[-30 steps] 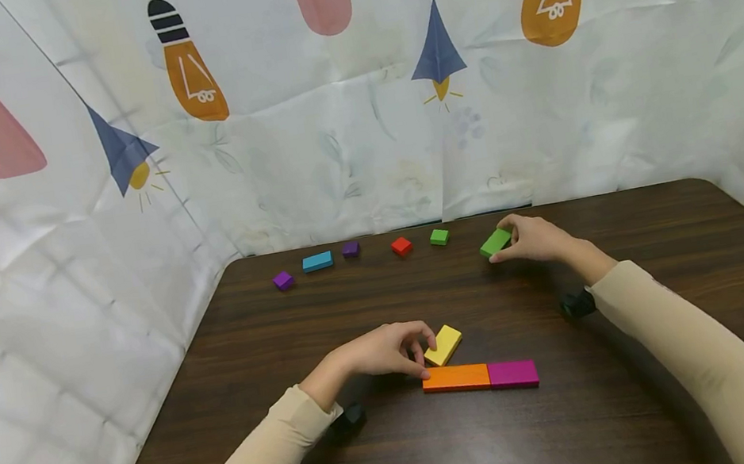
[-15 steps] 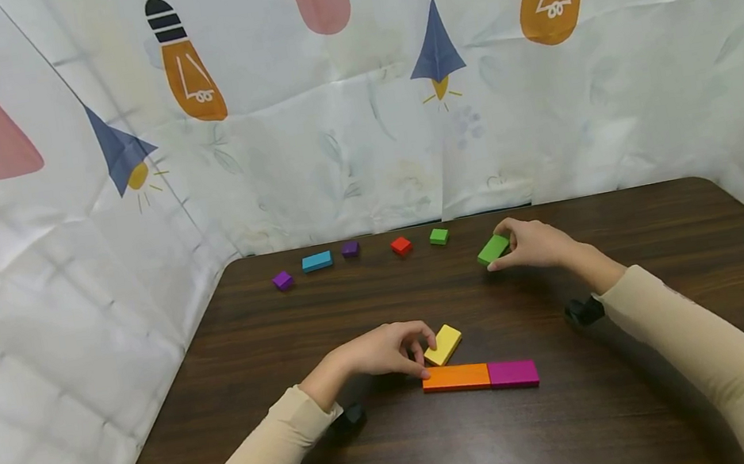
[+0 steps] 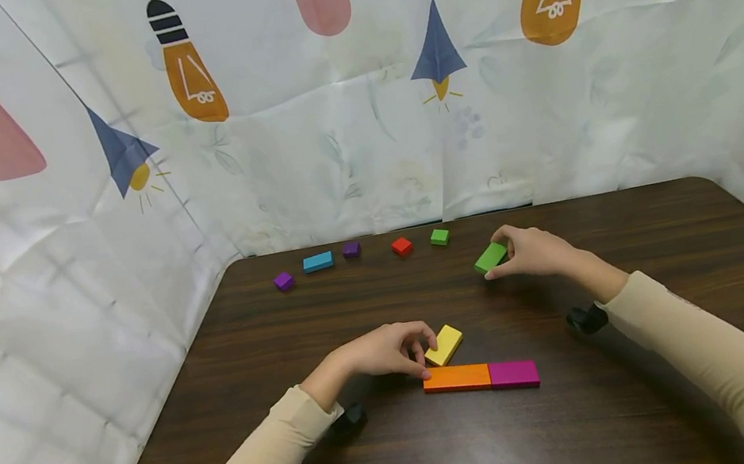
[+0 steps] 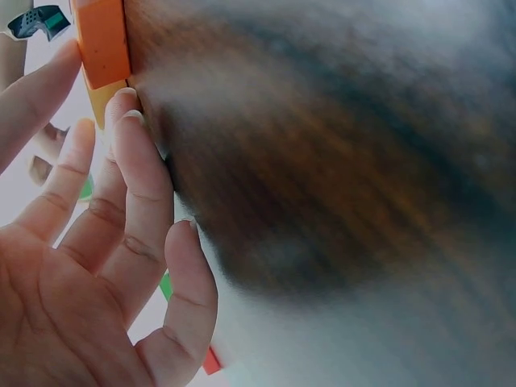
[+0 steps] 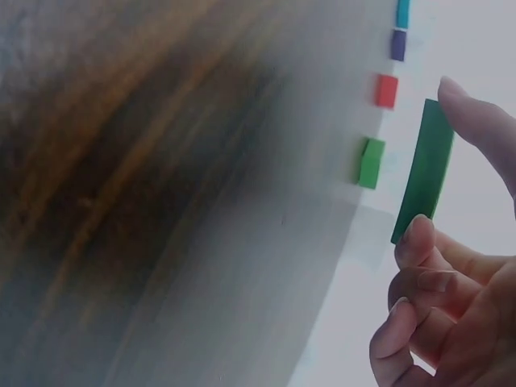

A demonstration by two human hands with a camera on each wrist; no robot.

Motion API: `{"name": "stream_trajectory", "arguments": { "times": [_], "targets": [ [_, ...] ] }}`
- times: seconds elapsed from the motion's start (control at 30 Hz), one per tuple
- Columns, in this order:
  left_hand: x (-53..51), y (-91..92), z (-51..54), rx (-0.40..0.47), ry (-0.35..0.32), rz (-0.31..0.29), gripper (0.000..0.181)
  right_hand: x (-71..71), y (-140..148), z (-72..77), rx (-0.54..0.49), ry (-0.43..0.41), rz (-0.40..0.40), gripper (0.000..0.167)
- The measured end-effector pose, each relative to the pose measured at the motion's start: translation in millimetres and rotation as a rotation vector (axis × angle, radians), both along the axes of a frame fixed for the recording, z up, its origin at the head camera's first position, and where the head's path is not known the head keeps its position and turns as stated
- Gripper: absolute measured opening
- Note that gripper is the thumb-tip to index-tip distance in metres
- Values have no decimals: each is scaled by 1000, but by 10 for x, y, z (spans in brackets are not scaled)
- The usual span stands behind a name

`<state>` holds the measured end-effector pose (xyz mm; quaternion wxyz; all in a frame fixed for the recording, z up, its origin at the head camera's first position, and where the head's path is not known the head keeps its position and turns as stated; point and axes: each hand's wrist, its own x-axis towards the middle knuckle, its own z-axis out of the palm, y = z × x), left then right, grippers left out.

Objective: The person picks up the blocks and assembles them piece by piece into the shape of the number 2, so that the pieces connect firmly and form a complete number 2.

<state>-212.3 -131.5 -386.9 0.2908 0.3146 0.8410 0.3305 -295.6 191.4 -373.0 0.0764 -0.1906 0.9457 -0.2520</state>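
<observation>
My right hand (image 3: 535,251) pinches a green rectangular block (image 3: 490,257) between thumb and fingers, above the table's far half. In the right wrist view the green block (image 5: 425,171) spans from the thumb to a fingertip. My left hand (image 3: 390,350) rests near the middle of the table, its fingers loosely bent. Its thumb touches the left end of an orange block (image 3: 456,378); its index fingertip is at a yellow block (image 3: 443,345). A magenta block (image 3: 514,374) lies end to end with the orange one. The left wrist view shows the thumb against the orange block (image 4: 105,44).
Along the far edge of the dark wooden table (image 3: 392,461) lie a purple block (image 3: 283,281), a blue block (image 3: 317,262), a dark violet block (image 3: 351,250), a red block (image 3: 402,247) and a small green block (image 3: 440,237). A printed curtain (image 3: 347,163) hangs behind.
My right hand has moved slightly nearer and to the left, carrying the green block. My left hand and the orange, magenta and yellow blocks have stayed still.
</observation>
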Motion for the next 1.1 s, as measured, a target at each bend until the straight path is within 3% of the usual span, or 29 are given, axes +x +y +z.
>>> {"name": "stream_trajectory", "arguments": {
  "times": [1.1],
  "targets": [
    [-8,2,-1,1,-13,8,32,257,-278,-25,15,-42,146,74]
  ]
}}
